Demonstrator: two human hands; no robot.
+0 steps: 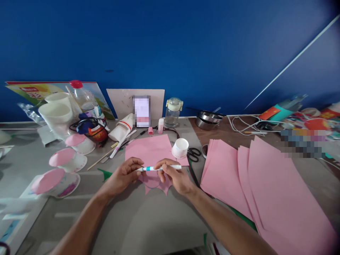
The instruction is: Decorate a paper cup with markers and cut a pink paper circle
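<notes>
We count one marker (148, 169), level over pink paper (148, 148); the left hand (123, 176) pinches one end, the right hand (174, 176) grips near the other. Around them: one white cup (180, 150), one scissors (193, 154), three pink-topped cups (63, 157).

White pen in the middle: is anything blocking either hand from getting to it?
Nothing visible does. The left hand and right hand both have their fingers directly on the white pen. The nearest upright thing, a white cup, stands beyond the pen's right end, out of the way.
</notes>
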